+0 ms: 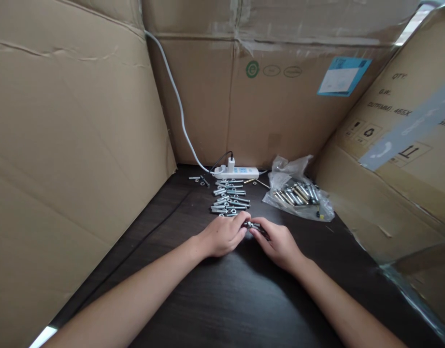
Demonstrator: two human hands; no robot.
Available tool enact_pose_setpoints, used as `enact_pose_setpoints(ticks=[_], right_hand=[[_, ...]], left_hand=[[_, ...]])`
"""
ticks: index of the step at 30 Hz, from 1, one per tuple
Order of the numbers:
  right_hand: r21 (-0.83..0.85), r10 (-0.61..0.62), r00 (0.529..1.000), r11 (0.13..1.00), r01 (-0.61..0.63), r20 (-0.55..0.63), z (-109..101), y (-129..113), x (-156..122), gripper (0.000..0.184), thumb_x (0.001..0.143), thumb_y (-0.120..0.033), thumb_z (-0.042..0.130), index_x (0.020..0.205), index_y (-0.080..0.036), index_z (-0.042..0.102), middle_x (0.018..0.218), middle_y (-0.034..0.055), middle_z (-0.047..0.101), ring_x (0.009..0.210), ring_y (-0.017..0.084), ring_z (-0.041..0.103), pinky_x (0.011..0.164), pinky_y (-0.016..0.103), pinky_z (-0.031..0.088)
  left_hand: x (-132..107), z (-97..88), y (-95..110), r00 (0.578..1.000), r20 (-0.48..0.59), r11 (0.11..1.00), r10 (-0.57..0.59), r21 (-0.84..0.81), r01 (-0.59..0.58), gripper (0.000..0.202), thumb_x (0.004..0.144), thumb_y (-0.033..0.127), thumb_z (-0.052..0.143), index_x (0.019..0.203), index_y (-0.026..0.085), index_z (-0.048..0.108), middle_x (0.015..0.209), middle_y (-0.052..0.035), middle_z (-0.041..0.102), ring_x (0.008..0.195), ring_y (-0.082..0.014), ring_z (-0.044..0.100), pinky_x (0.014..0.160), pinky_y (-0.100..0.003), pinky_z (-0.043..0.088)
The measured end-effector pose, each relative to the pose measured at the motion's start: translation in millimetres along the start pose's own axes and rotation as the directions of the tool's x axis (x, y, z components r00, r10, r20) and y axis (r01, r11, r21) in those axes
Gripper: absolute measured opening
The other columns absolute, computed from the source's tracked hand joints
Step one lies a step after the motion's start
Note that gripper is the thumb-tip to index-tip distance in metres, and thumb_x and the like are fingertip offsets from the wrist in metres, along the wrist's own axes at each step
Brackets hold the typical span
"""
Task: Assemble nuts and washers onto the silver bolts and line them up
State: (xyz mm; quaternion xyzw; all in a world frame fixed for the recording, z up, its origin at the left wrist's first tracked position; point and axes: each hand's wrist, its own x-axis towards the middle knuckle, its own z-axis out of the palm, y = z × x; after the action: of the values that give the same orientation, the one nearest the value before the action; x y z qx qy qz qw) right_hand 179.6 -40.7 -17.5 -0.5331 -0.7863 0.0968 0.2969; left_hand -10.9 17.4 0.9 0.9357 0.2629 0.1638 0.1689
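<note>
Close together above the dark table (222, 304), both hands meet at a small metal bolt (251, 224) with a nut or washer on it. My left hand (222, 235) is closed, its fingertips pinching the left end of the bolt. My right hand (280, 243) grips the shaft from the other side between thumb and fingers, which hide part of it. Just beyond my left hand lie rows of silvery bolts, sleeves and nuts (229, 199).
A clear plastic bag (293, 191) of bolts lies at the back right. A white power strip (236, 172) with a plugged-in charger (231, 165) sits behind the rows. A black cable (150, 234) crosses the left side. Cardboard walls (200, 96) enclose the table.
</note>
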Motion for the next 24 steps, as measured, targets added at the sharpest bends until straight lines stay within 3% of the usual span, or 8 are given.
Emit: enact_pose_setpoints(ticks=[16,20,24], right_hand=[[0.005,-0.100,0.990,0.995,0.101,-0.101,3.2,-4.1,0.1,0.017,0.087,-0.029,0.049,0.100,-0.020,0.056,0.080,0.0032,0.069,0.065,0.014,0.063,0.058,0.023,0.045],[-0.003,-0.117,0.987,0.993,0.118,-0.113,4.1,-4.6,0.1,0.015,0.086,-0.028,0.051,0.097,-0.020,0.057,0.078,0.0025,0.069,0.063,0.014,0.063,0.057,0.023,0.045],[-0.014,-0.138,0.985,0.990,0.137,-0.107,2.6,-7.3,0.1,0.016,0.086,-0.027,0.051,0.099,-0.020,0.056,0.081,0.0030,0.070,0.065,0.015,0.064,0.059,0.023,0.046]], left_hand=[[-0.1,-2.1,5.5,0.999,-0.019,0.995,-0.046,-0.090,0.044,0.022,0.095,0.032,0.028,0.097,0.021,0.047,0.073,0.0005,0.058,0.068,-0.0156,0.056,0.061,-0.024,0.036],[0.7,3.9,4.6,0.994,-0.043,0.962,-0.101,-0.260,0.086,0.027,0.095,0.035,0.028,0.085,0.020,0.048,0.070,0.0016,0.055,0.065,-0.0124,0.052,0.060,-0.023,0.035],[4.7,13.3,3.0,0.988,-0.044,0.863,-0.150,-0.494,0.109,0.038,0.095,0.037,0.026,0.066,0.017,0.041,0.061,0.0024,0.045,0.059,-0.0105,0.043,0.057,-0.023,0.034]])
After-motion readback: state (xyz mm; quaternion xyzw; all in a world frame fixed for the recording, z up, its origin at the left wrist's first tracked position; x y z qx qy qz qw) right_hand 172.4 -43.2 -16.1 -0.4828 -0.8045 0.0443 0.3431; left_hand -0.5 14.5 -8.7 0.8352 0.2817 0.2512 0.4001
